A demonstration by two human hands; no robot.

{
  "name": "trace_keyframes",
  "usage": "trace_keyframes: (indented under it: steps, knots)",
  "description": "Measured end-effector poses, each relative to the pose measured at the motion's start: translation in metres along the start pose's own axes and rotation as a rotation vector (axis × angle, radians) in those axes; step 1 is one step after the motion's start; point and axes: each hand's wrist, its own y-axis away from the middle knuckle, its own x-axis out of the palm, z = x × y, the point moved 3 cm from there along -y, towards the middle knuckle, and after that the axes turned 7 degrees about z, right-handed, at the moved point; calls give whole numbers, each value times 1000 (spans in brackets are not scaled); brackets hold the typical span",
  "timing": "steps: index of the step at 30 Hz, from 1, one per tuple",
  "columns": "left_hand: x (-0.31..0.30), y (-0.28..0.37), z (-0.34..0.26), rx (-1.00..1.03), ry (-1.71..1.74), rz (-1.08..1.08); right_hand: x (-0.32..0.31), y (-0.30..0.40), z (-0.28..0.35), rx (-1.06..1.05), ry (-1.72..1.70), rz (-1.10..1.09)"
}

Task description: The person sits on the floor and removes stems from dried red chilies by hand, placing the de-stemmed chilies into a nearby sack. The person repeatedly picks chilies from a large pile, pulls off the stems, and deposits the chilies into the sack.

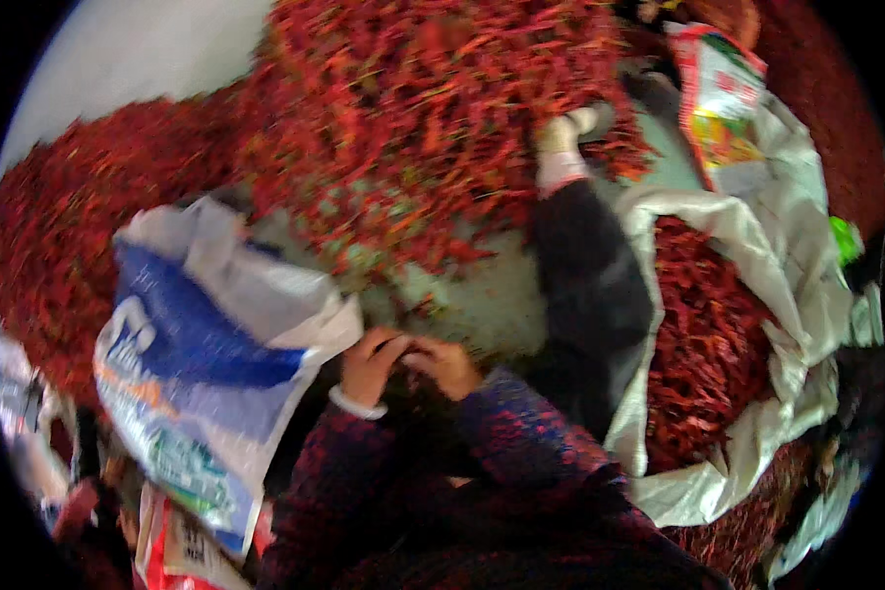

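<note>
My left hand (pixel 371 369), with a white bracelet at the wrist, meets my right hand (pixel 446 366) low in the middle of the view, close to my body. Fingers of both hands are bent and their tips come together; blur hides whether anything lies between them. Beyond the hands spreads a large heap of red chili peppers (pixel 413 133) with some green bits. A blue and white woven sack (pixel 214 332) stands just left of my left hand. Right of my leg, an open white woven sack (pixel 715 199) holds red chili peppers (pixel 700 346).
My outstretched leg (pixel 594 280) in dark trousers reaches to the heap's edge. A printed red and white bag (pixel 723 110) lies at the upper right. More chilies (pixel 51 273) are piled at the left. Another person's hand (pixel 77 509) shows at the lower left, above a red and white bag (pixel 184 546).
</note>
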Motion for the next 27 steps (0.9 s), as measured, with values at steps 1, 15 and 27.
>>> trace_keyframes:
  steps: [1,15,27]
  knots:
    - [2,-1,1,105,-113,-1,-4,-1,-4,58,55,8]
    - [0,17,-29,237,-94,79,3,-6,-1,-241,230,295]
    - [-1,20,-28,272,-112,115,16,7,32,-534,634,29]
